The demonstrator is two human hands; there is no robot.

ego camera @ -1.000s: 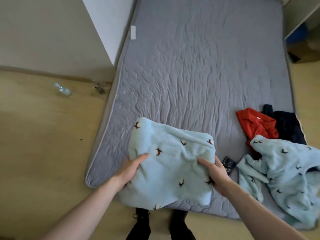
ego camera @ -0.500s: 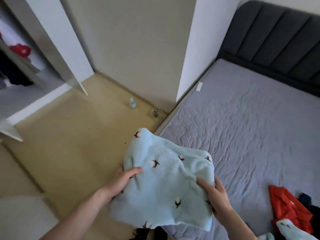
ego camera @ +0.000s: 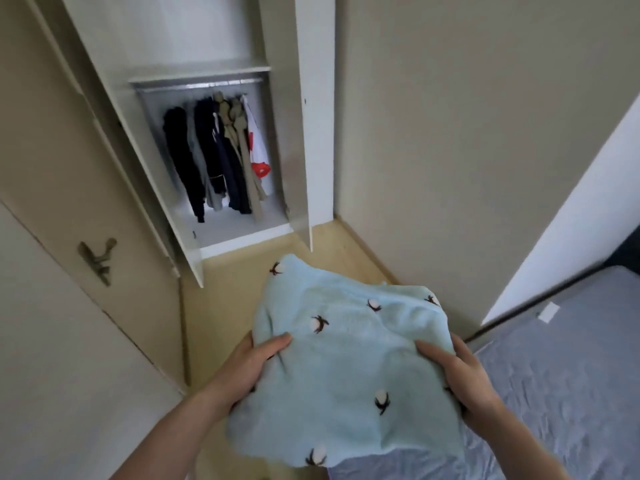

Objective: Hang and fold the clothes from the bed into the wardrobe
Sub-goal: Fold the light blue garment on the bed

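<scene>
**A:** ok so what do you actually see of yourself in this one?

**B:** honestly not much. You get your left hand (ego camera: 254,367) near the middle of the frame and your right hand (ego camera: 464,374) toward the lower right, each with a forearm running off the bottom edge.

**A:** wearing anything?

**B:** nope, both your forearms are bare as far as the frame goes: no sleeve or cuff in sight. No watch or bracelet at either wrist, no gloves. Can't spot any rings on your fingers, though most of them are tucked out of view.
</scene>
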